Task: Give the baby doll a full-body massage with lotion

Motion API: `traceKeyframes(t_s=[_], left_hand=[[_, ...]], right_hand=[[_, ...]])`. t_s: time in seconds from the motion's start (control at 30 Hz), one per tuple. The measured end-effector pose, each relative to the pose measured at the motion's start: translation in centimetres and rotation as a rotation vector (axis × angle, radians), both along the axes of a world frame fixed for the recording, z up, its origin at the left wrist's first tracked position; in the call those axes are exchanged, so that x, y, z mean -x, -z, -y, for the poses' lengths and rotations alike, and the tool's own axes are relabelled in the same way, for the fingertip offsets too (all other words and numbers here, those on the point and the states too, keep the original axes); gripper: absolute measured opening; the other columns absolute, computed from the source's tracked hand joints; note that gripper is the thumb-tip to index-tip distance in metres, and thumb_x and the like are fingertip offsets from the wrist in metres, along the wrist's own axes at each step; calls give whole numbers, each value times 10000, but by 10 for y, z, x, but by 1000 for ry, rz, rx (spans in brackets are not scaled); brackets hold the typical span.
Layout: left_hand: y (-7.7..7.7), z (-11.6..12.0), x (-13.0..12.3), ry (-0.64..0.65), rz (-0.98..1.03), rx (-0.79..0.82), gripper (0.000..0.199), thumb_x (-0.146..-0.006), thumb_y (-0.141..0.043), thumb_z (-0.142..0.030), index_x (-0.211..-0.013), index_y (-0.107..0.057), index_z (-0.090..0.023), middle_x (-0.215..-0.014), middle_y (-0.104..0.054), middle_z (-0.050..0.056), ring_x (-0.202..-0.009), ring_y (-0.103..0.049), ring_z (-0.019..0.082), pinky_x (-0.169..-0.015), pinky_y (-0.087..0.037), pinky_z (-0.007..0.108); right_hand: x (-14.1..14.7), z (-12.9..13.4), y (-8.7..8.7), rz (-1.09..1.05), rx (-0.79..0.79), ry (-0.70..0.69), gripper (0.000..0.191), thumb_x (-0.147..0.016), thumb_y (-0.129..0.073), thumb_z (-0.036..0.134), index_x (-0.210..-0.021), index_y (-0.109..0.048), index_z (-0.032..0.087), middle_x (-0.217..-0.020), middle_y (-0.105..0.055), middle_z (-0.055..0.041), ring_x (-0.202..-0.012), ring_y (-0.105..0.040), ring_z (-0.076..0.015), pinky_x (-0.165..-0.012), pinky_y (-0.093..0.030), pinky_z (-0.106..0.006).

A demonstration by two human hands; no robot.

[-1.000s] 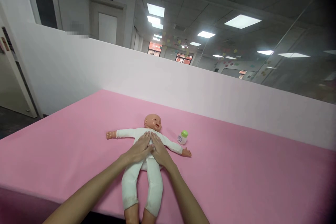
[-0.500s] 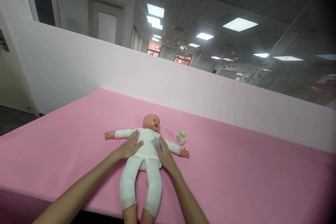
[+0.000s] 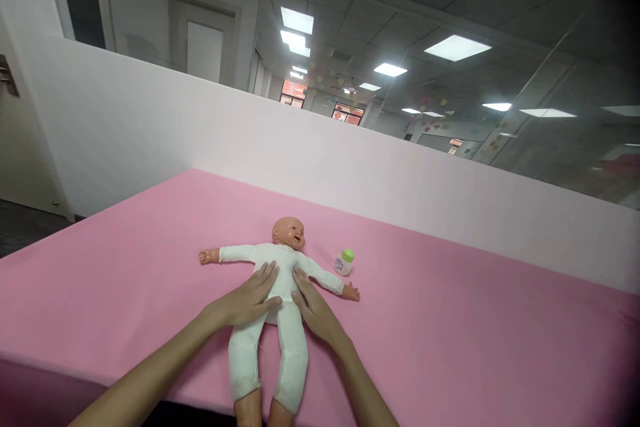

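Note:
A baby doll [image 3: 243, 355] with a white cloth body lies on its back, arms spread out, its bald head away from me. My left hand [image 3: 251, 295] rests flat on the left side of its belly, fingers stretched toward the chest. On the other side, my right hand [image 3: 316, 305] lies along the doll's torso with its fingers extended. Both thumbs point inward near the tops of the doll's legs. Beside the doll's arm on the right stands a small white jar [image 3: 343, 263] with a green lid; neither hand touches it.
The doll lies on a pink-covered table [image 3: 450, 333], close to its front edge. A white low wall [image 3: 320, 147] runs behind the table, with glass above it. At the far left is a door [image 3: 25, 140] with a metal handle.
Both hands have slid down the doll's torso toward me, from the chest and sides to the belly, and lie closer together. The doll and jar stay in place.

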State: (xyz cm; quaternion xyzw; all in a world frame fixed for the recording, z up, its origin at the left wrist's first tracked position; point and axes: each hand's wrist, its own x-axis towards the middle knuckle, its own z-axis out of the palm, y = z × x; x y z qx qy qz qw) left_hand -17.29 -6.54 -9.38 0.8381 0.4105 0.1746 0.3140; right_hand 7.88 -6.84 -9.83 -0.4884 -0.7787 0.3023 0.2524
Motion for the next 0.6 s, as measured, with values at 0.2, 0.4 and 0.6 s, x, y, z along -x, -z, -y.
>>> traceKeyframes(t_s=[0.2, 0.4, 0.6], left_hand=[[11, -27, -34, -40, 55, -132, 887, -1008, -246, -710, -1663, -56, -143, -1720, 10, 99, -1588, 38, 277, -1296, -57, 470], [19, -63, -40, -218, 98, -120, 898, -999, -187, -728, -1656, -117, -120, -1714, -46, 150, -1586, 8, 291, -1283, -66, 492], [36, -77, -9, -259, 88, -22, 989, -965, -203, -781, -1655, -24, -96, -1700, 76, 158, -1576, 75, 301, -1281, -46, 493]], right_hand=[[22, -33, -5, 32, -81, -91, 660, -1045, -393, 558, -1629, -265, 279, -1709, -195, -22, -1586, -154, -236, -1301, -135, -475], [25, -67, 12, 24, -170, 68, 705, -1022, -392, 594, -1600, -357, 191, -1676, -309, -89, -1563, -244, -243, -1296, -143, -482], [3, -65, 30, -25, -129, 235, 831, -991, -348, 707, -1601, -341, 142, -1668, -318, -132, -1555, -266, -259, -1285, -180, -473]])
